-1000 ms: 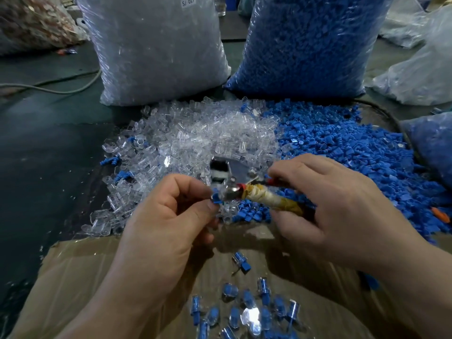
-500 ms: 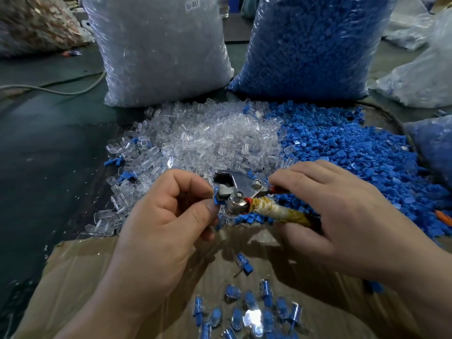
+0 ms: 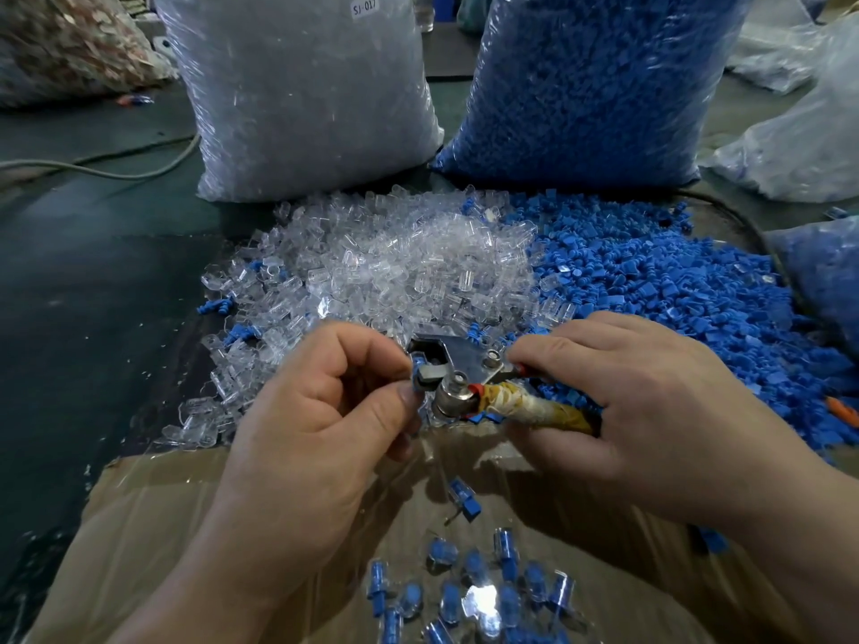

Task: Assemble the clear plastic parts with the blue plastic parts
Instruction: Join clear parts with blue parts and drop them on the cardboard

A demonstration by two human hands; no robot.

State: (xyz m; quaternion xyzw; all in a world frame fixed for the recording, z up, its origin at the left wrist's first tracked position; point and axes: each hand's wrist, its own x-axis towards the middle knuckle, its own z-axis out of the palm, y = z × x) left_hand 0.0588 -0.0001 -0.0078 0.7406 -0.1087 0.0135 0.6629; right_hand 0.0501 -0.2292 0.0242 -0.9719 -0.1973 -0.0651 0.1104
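While the dark bench (image 3: pixel 93 318) stretches away on the left, a white bag (image 3: pixel 302 95) and a blue bag (image 3: pixel 581 86) wall off the far side. Clear parts (image 3: pixel 409 262) and blue parts (image 3: pixel 650 281) lie heaped between the bags and the near cardboard box (image 3: pixel 139 527). My left hand (image 3: pixel 302 448) has its fingers pinching a blue piece (image 3: pixel 417 378) at the metal tool (image 3: pixel 460 369); my right hand (image 3: pixel 650 411) grips the tool's taped handle.

L hand (image 3: pixel 302 457) showing bare, thumbnail cut short | R hand (image 3: pixel 650 402) showing bare, skin creasing at knuckles | forearms (image 3: pixel 195 597) showing bare too, both running off btm edge w/ uncovered wrists
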